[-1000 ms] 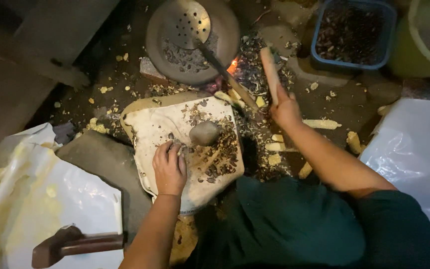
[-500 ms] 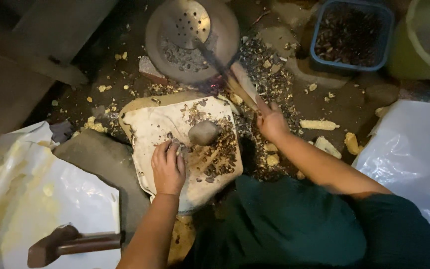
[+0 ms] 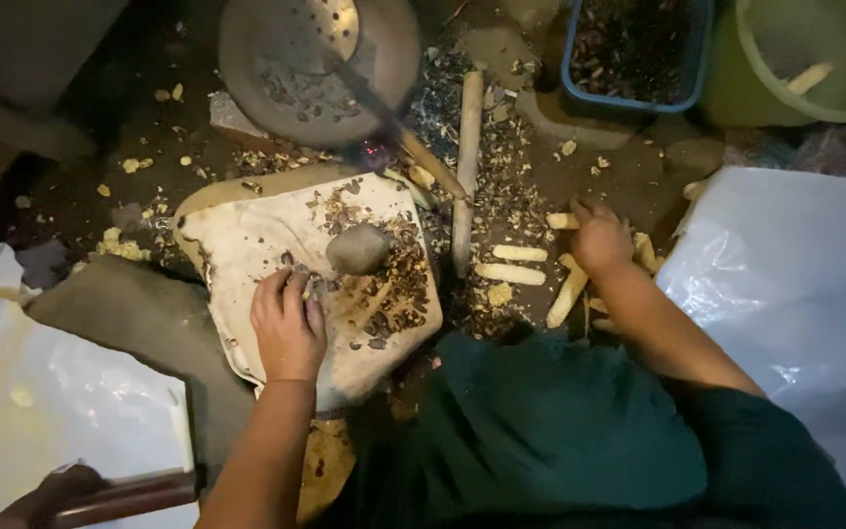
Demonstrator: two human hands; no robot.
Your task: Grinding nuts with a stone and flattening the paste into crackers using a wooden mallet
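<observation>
Head view, looking straight down: nearest the camera sits the person's lap in dark green cloth, with a wooden-handled tool lying on white sheeting at the lower left. Just beyond, the left hand presses down on a flat pale stone slab, its fingers curled in and bunched narrowly over something small at their tips; what they pinch is too small to tell. Right beside those fingertips a rounded grey stone rests on the slab amid dark shell fragments. Across to the right, the right hand is down on the dirt floor among pale yellowish sticks, its fingers spread loosely, touching one short stick; whether it grips it I cannot tell. A large white sheet lies just right of that arm. Farther out, a long wooden stick lies upright in the frame beside the slab. Beyond that, a round metal pan holds a perforated ladle. At the far edge stand a blue crate of dark bits and a green bucket.
</observation>
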